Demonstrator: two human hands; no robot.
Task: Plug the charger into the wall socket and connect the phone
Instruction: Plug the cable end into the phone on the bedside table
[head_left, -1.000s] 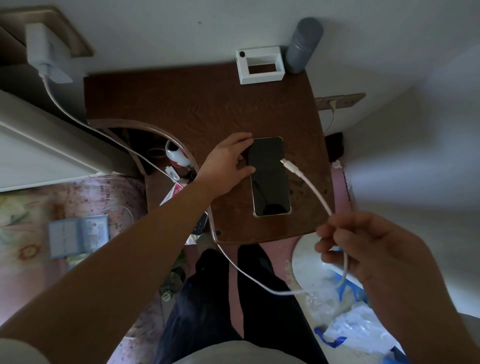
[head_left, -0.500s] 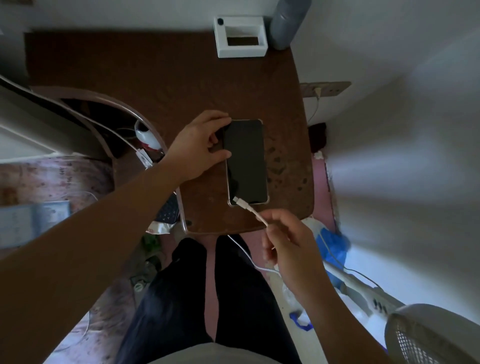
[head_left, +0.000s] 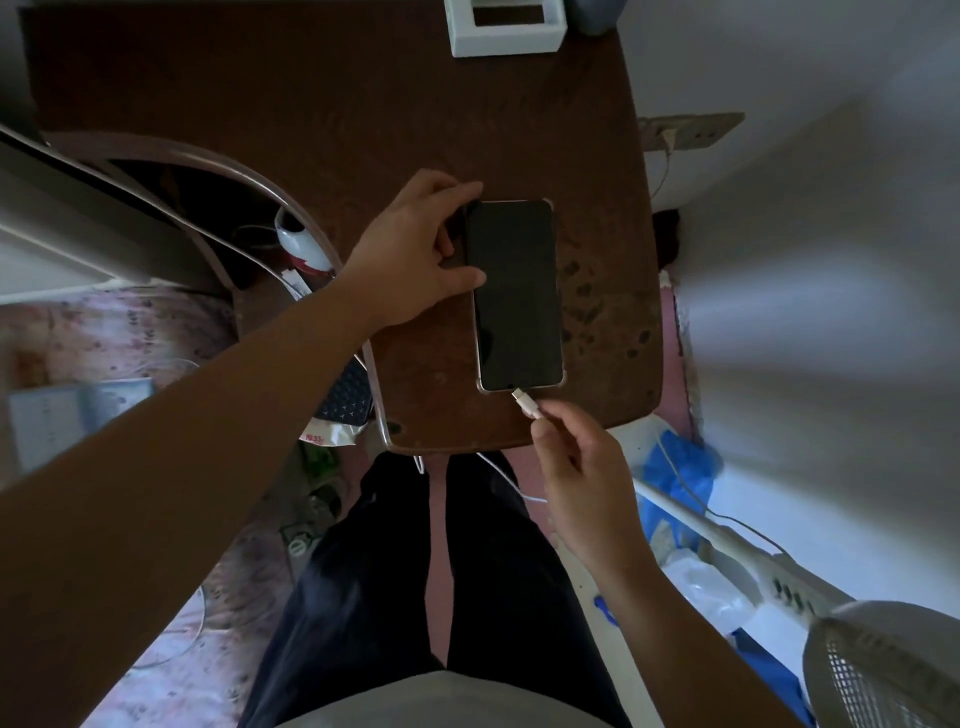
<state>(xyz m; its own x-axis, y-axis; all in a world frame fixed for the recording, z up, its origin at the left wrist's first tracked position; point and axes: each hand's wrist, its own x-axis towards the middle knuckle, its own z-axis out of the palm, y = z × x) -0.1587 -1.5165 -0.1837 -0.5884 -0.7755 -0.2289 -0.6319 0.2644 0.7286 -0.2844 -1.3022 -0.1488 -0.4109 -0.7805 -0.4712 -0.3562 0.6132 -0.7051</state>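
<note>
A dark-screened phone (head_left: 517, 296) in a clear case lies flat on the brown wooden table (head_left: 363, 114). My left hand (head_left: 415, 254) grips the phone's upper left edge, thumb on the screen side. My right hand (head_left: 576, 467) pinches the white charging cable (head_left: 527, 408) just behind its plug. The plug tip sits right at the phone's bottom edge; whether it is inserted cannot be told. The cable trails down from my right hand over my dark trousers. The charger and its wall socket are out of view.
A white open box (head_left: 506, 31) stands at the table's far edge. A wall socket plate (head_left: 691, 132) with a thin wire is right of the table. A white fan (head_left: 883, 670) and blue plastic bags (head_left: 680, 478) sit lower right. Clutter lies under the table's left side.
My right hand slid along the cable to the plug end and brought it to the phone's bottom edge. My left hand stayed on the phone. The camera tilted down.
</note>
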